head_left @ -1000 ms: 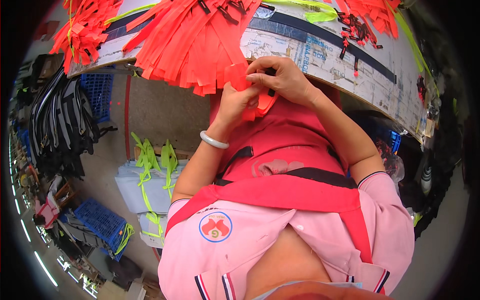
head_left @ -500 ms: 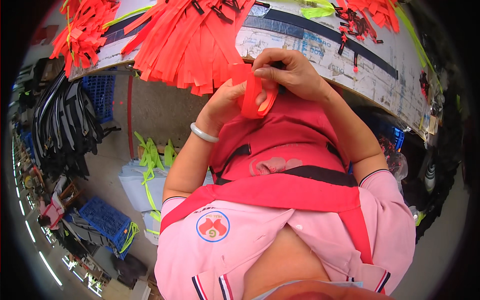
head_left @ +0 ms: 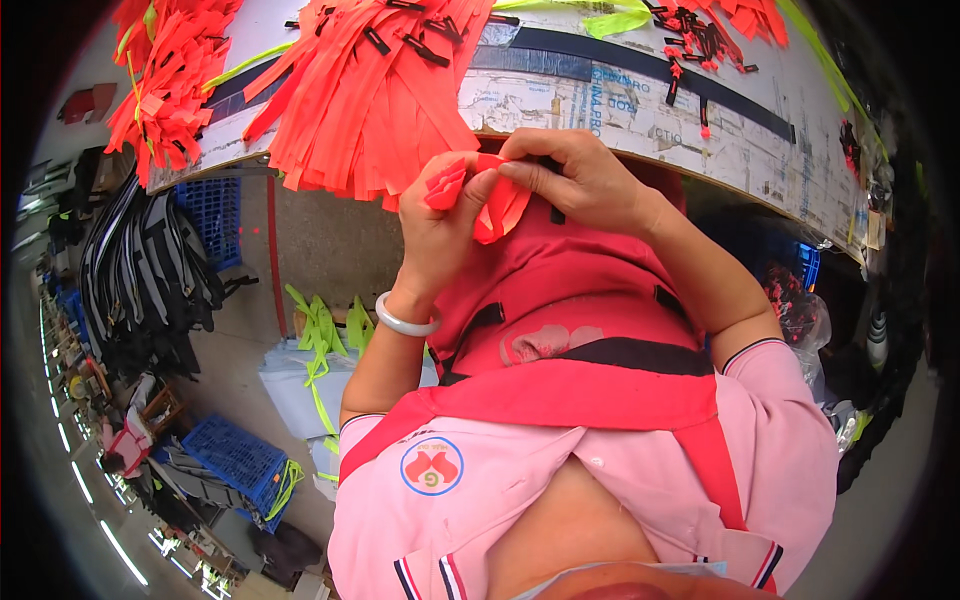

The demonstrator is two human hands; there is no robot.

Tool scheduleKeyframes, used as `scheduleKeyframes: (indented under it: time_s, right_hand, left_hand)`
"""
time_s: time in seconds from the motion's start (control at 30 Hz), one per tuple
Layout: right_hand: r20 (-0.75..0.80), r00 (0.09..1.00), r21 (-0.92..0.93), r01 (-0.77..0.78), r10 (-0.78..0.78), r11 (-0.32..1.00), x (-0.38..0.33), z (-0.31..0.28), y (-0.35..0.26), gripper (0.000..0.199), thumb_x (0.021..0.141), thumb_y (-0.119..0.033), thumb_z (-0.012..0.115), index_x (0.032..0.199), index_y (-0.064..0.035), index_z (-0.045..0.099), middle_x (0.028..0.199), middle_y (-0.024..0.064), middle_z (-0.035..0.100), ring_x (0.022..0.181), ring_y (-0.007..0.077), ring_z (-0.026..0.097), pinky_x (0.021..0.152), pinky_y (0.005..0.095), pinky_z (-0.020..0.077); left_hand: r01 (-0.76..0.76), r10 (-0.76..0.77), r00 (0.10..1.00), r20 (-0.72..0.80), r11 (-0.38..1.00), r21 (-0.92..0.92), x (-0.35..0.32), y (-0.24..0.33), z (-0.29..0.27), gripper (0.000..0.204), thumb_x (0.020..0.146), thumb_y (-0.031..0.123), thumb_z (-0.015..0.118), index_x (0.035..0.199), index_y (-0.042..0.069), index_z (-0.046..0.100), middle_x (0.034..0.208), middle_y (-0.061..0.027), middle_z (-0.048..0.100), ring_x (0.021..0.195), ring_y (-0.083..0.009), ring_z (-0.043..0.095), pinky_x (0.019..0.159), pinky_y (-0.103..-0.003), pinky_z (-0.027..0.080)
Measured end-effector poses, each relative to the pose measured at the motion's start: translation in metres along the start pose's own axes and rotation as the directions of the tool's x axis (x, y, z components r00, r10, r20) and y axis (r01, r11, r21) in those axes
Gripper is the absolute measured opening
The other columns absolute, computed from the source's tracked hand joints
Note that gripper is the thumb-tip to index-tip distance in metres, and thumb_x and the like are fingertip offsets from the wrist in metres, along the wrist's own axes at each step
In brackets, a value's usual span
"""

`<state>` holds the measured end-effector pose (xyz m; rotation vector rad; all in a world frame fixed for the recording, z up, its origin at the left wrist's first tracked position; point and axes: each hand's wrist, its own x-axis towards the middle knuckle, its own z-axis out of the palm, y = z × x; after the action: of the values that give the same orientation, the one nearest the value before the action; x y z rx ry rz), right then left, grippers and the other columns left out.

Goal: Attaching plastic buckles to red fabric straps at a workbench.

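A folded bunch of orange-red fabric strap is held in front of my red apron, just off the table's near edge. My left hand, with a white bangle at its wrist, is wrapped round the bunch, and folded layers stick out beside the thumb. My right hand pinches the upper edge of the same strap between thumb and fingertips. Just beyond my left hand, a large pile of orange-red straps with black end pieces hangs over the table edge.
The worn white table carries a dark band along its surface. Small black-and-red pieces lie at the far right, another orange strap bundle at the left. Below left are black-grey straps, a blue crate and neon-yellow strips.
My left hand has turned upright and closed round the strap, which was an open loop before and is now bunched. My right hand has moved slightly down, still pinching it.
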<state>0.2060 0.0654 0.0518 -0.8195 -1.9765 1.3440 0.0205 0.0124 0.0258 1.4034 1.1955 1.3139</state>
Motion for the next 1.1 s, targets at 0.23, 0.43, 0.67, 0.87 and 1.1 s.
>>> scheduleKeyframes:
  time_s: [0.23, 0.43, 0.67, 0.87, 1.1]
  right_hand:
    - [0.063, 0.997, -0.055, -0.037, 0.040, 0.998, -0.011, 0.004, 0.012, 0.021, 0.094, -0.020, 0.055, 0.088, 0.0002, 0.057, 0.073, 0.0165, 0.057, 0.065, 0.0321, 0.055, 0.062, 0.0365, 0.0447]
    - [0.223, 0.962, -0.141, -0.129, 0.158, 0.982, -0.015, -0.001, 0.005, 0.017, 0.093, -0.015, 0.053, 0.092, 0.0014, 0.056, 0.074, 0.0115, 0.055, 0.067, 0.0203, 0.051, 0.065, 0.0309, 0.0436]
    - [0.073, 0.924, 0.455, -0.365, 0.374, 0.812, -0.028, 0.048, 0.061, 0.020, 0.090, -0.016, 0.053, 0.081, -0.0009, 0.063, 0.068, -0.0025, 0.056, 0.065, 0.0046, 0.046, 0.057, 0.0251, 0.0397]
    - [-0.101, 0.918, 0.147, -0.367, 0.383, 0.919, -0.020, 0.025, 0.047, 0.026, 0.095, -0.025, 0.056, 0.084, -0.0022, 0.062, 0.072, -0.0014, 0.059, 0.067, 0.0045, 0.051, 0.058, 0.0226, 0.0424]
    - [-0.237, 0.959, -0.103, -0.186, 0.157, 0.977, -0.011, 0.028, 0.040, 0.026, 0.092, -0.025, 0.056, 0.085, 0.0002, 0.062, 0.068, 0.0045, 0.063, 0.058, 0.0135, 0.058, 0.057, 0.0315, 0.0457]
  left_hand:
    - [0.182, -0.176, 0.970, 0.170, 0.983, -0.022, -0.002, -0.001, -0.004, 0.010, 0.090, 0.008, 0.064, 0.095, -0.001, 0.063, 0.084, 0.0000, 0.061, 0.073, -0.0056, 0.054, 0.065, -0.021, 0.045]
    - [0.340, -0.287, 0.926, 0.244, 0.916, -0.214, -0.007, -0.009, 0.000, 0.005, 0.089, 0.005, 0.062, 0.090, 0.000, 0.062, 0.076, 0.0007, 0.058, 0.066, -0.0075, 0.054, 0.057, -0.024, 0.045]
    - [-0.337, 0.278, 0.932, 0.234, 0.903, 0.268, -0.006, -0.005, 0.025, 0.017, 0.073, 0.001, 0.068, 0.089, 0.001, 0.062, 0.079, -0.0113, 0.060, 0.070, -0.0236, 0.060, 0.061, -0.031, 0.047]
    - [0.471, -0.390, 0.871, 0.300, 0.836, -0.281, -0.004, -0.021, 0.000, 0.009, 0.090, 0.007, 0.062, 0.092, -0.002, 0.063, 0.079, -0.0027, 0.061, 0.072, -0.0088, 0.058, 0.066, -0.023, 0.047]
    - [0.661, -0.519, 0.720, 0.461, 0.715, -0.227, -0.004, -0.013, 0.011, 0.009, 0.085, 0.009, 0.070, 0.087, 0.001, 0.066, 0.074, -0.0023, 0.063, 0.064, -0.0086, 0.058, 0.059, -0.023, 0.046]
